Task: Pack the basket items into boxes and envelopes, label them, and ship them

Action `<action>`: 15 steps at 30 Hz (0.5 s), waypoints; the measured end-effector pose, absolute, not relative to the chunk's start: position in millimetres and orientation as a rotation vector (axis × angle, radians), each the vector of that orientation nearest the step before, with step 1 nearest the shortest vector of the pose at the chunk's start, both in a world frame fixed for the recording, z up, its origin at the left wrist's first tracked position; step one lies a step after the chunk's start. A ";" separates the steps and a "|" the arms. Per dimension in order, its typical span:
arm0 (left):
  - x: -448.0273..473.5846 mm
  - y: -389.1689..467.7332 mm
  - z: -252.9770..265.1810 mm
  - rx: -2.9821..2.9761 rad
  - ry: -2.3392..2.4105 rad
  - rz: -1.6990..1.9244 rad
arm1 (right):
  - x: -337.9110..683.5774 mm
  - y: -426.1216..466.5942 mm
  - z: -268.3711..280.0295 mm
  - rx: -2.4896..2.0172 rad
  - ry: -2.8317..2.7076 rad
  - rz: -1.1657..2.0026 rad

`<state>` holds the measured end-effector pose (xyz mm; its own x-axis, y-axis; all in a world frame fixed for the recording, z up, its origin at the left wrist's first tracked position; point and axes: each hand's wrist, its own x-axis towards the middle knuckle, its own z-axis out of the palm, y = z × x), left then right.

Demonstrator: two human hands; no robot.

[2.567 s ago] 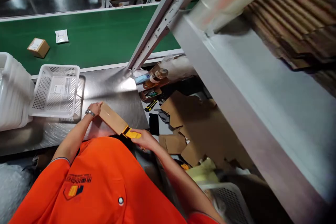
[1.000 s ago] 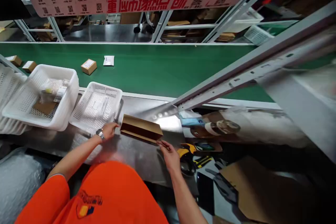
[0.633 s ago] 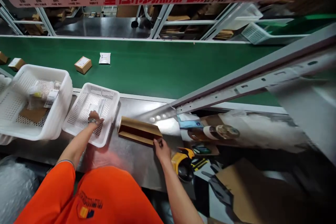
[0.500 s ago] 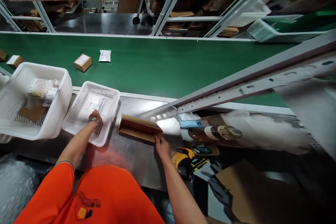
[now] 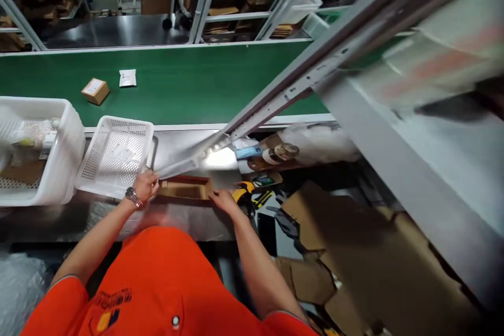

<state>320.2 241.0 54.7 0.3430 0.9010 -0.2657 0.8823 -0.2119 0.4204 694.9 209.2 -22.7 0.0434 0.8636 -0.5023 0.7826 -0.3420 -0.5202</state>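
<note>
My left hand (image 5: 145,187), with a watch on its wrist, is closed at the near right corner of the white perforated basket (image 5: 88,170). From its fingers a slim silvery packet (image 5: 175,169) seems to stretch right; blur and the shiny table hide its outline. Just right of this hand lies a narrow, open cardboard box (image 5: 185,189), its inside facing up. My right hand (image 5: 222,199) grips the box's right end between thumb and fingers. A pale flat item (image 5: 123,152) lies in the basket.
A deeper white basket (image 5: 73,152) with bagged goods stands left. Behind runs a green conveyor (image 5: 189,81) with a small carton (image 5: 95,91) and a white packet (image 5: 127,78). A slanted metal post (image 5: 283,89) rises right, near a yellow tape dispenser (image 5: 242,194) and cardboard (image 5: 315,215).
My left hand has left the basket and come right and nearer, beside the box, with the slim packet apparently drawn out. The box sits closer to my body. The view has swung right.
</note>
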 end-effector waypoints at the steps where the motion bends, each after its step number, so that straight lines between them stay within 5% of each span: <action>1: 340.5 231.1 52.5 2.163 1.443 -0.041 | 693.3 204.4 -20.9 -2.186 -1.720 1.194; 5: 397.7 211.9 40.2 2.213 1.348 -0.301 | 689.1 183.6 -18.1 -2.116 -1.624 1.250; 15: 414.5 243.7 42.2 2.243 1.469 -0.280 | 679.7 154.4 -24.3 -1.988 -1.083 1.188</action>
<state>414.5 243.7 42.2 0.4144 0.8178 -0.3993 0.9074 -0.3372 0.2510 679.7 154.4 -24.3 0.2749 0.8608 -0.4283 0.3473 -0.5043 -0.7906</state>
